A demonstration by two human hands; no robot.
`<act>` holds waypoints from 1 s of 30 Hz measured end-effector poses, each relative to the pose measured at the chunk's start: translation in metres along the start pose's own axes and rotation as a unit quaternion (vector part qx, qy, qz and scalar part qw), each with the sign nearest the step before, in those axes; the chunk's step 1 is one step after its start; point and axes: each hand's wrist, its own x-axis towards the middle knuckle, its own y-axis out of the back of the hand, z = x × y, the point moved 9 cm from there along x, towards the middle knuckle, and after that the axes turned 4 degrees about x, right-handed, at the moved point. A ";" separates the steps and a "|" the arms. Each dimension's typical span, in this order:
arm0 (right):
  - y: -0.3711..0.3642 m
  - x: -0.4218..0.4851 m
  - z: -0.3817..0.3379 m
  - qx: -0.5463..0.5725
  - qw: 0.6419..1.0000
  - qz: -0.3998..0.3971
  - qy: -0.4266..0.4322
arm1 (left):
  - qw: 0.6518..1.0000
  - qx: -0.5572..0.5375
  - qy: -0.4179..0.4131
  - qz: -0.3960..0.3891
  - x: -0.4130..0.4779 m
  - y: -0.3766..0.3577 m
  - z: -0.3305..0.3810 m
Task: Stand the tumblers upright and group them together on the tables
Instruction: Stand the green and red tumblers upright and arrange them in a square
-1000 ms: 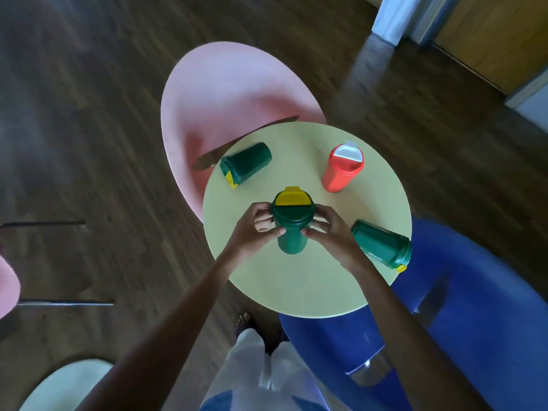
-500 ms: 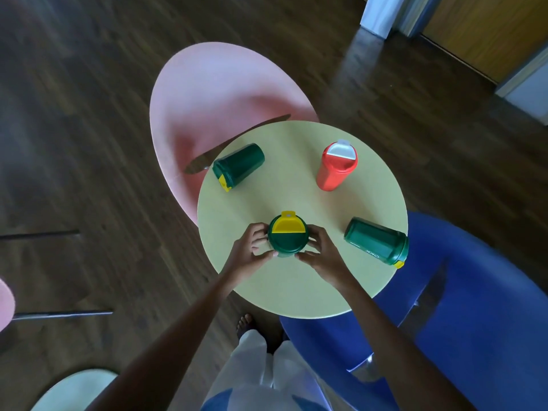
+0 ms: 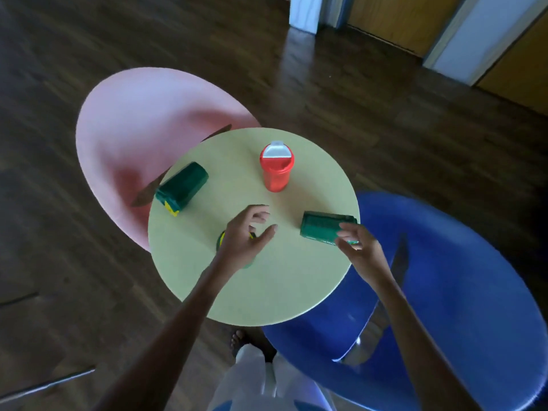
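On the round pale-yellow table [image 3: 275, 292] a red tumbler [image 3: 276, 170] with a white lid stands upright at the back. One green tumbler [image 3: 183, 184] lies on its side at the left, yellow lid toward the edge. Another green tumbler [image 3: 318, 226] lies on its side at the right. A third green tumbler [image 3: 220, 240] stands upright near the middle, mostly hidden under my left hand [image 3: 243, 235], which hovers over it with fingers spread. My right hand [image 3: 354, 241] has its fingers apart at the lid end of the right-hand lying tumbler, touching it.
A pink round table [image 3: 139, 126] overlaps below at the back left, and a blue one [image 3: 462, 280] at the right. Dark wooden floor surrounds them. My foot [image 3: 238, 336] and white clothing [image 3: 261, 378] show below the table's near edge.
Both hands have let go of the upright green tumbler. My left hand rose over it, and my right hand moved right to the lying green tumbler. The view shifted left.
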 end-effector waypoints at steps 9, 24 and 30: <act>0.038 0.044 0.048 -0.057 0.995 -0.055 -0.064 | 0.963 0.154 -0.015 -0.219 0.067 -0.148 -0.010; 0.027 0.074 0.066 -0.082 0.984 -0.152 -0.034 | 0.949 0.243 -0.117 -0.161 0.077 -0.162 -0.013; 0.063 0.078 0.005 0.015 0.996 -0.091 0.004 | 0.992 0.014 -0.044 -0.119 0.081 -0.138 0.011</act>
